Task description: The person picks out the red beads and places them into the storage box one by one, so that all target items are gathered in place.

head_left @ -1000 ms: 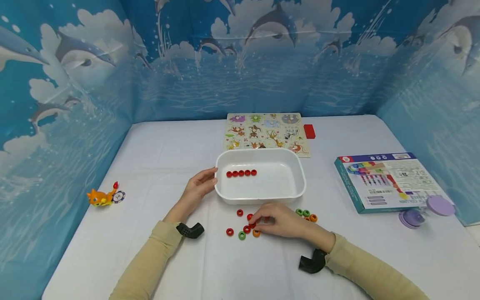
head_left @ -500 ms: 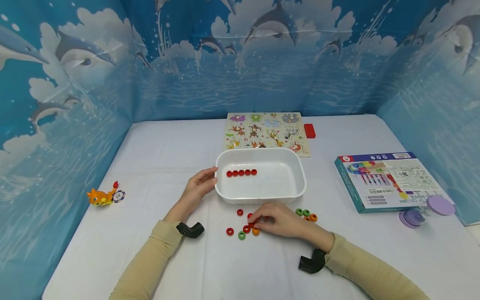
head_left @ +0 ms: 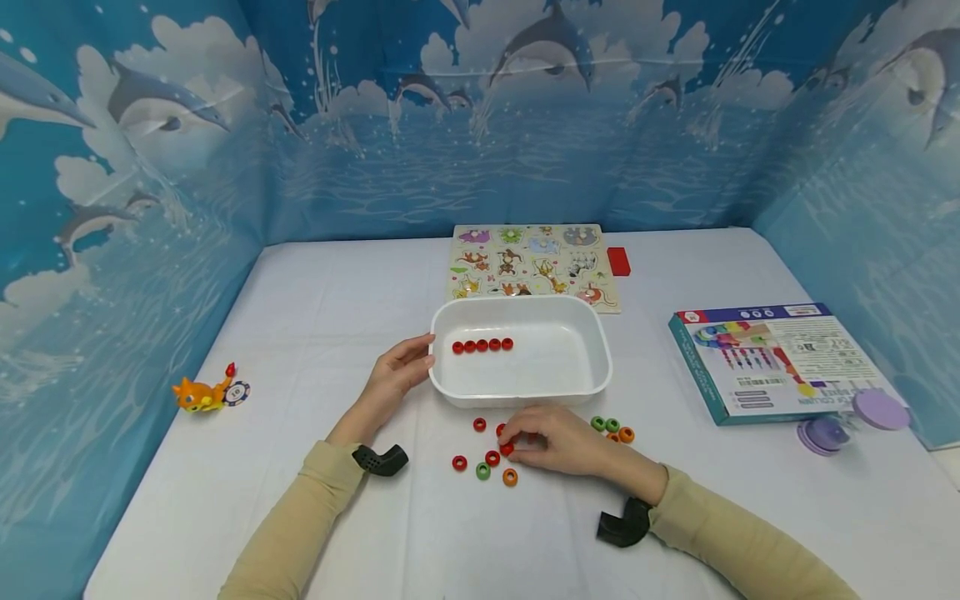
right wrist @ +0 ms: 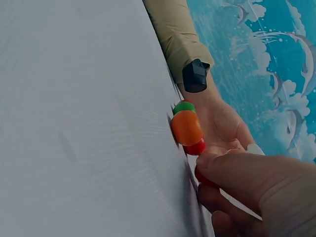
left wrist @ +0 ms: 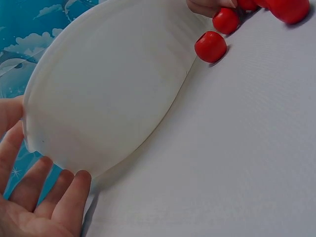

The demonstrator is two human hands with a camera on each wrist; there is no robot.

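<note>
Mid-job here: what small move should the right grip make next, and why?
I'd probably lift the red bead that the right grip holds and set it at the right end of the row of five red beads in the white tray. The colour matches, bare tray floor lies beyond the row, and the left grip touches the tray's edge.

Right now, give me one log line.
left hand: touches white tray; right hand: pinches red bead; inside tray: five red beads, one row
</note>
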